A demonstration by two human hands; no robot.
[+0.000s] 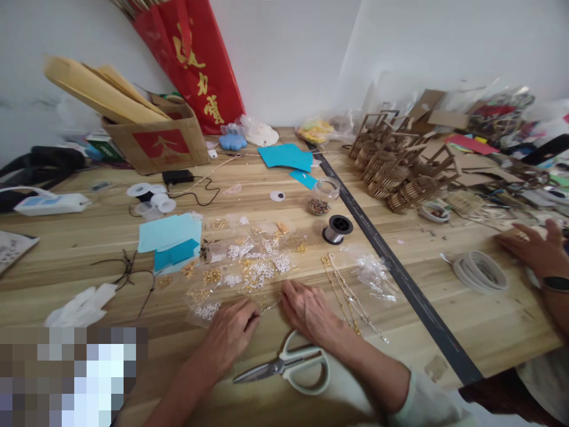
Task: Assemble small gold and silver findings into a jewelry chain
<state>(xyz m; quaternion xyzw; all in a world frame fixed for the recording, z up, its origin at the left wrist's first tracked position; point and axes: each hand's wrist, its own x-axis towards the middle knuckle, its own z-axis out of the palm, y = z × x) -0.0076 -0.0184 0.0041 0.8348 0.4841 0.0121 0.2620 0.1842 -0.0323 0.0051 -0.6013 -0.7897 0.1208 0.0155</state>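
Just beyond the scissors point(284, 365), the left hand point(233, 326) and right hand point(306, 308) hold a thin chain point(271, 305), fingers clamped on it; beads point(259, 276) lie farther beyond the scissors.

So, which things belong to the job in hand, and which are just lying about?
Likely job: thin silvery chain between left hand and right hand; clear plastic packets of gold and white pieces; pale-handled metal scissors.
Probably lying about: tall red bag; brown cardboard box.
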